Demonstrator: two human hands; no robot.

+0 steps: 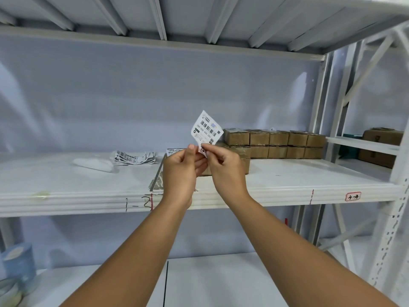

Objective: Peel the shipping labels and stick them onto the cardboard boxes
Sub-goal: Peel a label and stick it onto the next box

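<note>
The left hand point(181, 167) and right hand point(225, 167) each pinch the lower edge of a white rectangular barcoded paper shipping label point(207, 128), held upright above the white metal shelf point(287, 180). On that shelf's right rear stand stacked small brown cardboard boxes point(274, 142)

head view faces the shelf point(221, 191) closely, level.

My left hand point(180, 167) and right hand point(225, 167) are bare, with nothing worn on the fingers that show. My left forearm point(132, 251) and right forearm point(298, 247) are bare too, slim and smooth right down to the bottom edge of the view. The nail on my left thumb point(191, 147) is short and neatly trimmed.
</note>
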